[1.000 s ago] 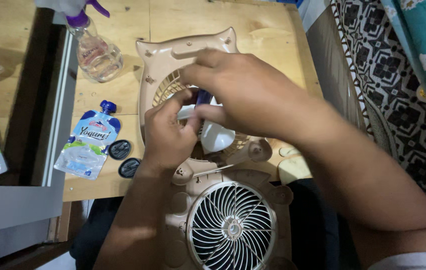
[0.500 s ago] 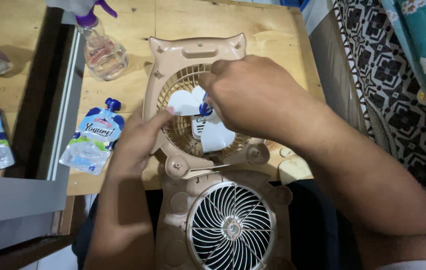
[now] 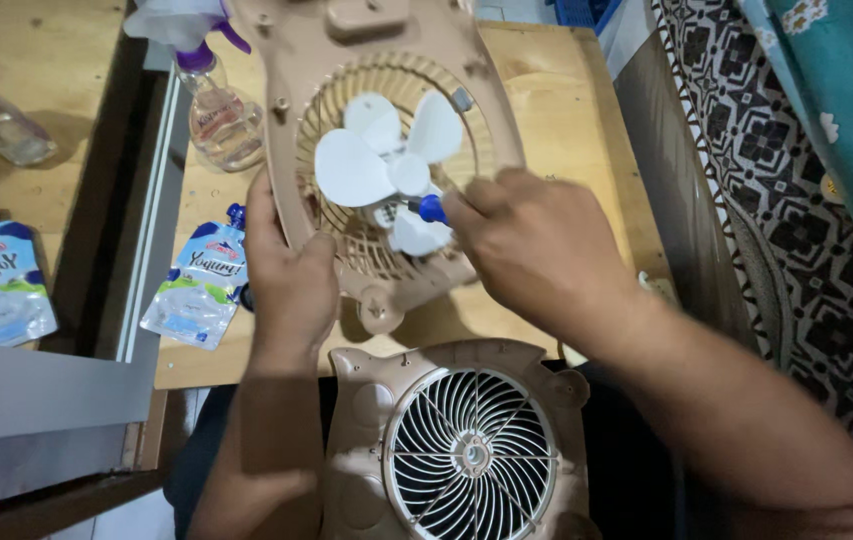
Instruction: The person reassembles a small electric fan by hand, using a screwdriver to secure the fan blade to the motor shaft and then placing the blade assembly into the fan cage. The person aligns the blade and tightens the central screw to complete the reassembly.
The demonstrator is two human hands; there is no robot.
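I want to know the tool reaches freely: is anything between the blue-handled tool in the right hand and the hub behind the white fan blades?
The white blades partly cover the hub. The right hand slips the blue-handled tool in between two blades; its tip is hidden.

The top of the beige fan housing point(image 3: 286, 60) ran off the upper edge, and the spray bottle point(image 3: 214, 100) lost its trigger head there. The right hand point(image 3: 536, 255) hid all but the blue tip of a tool point(image 3: 432, 208). The front grille point(image 3: 471, 455) was cut off below. 1 blade point(image 3: 418, 234) was partly covered.
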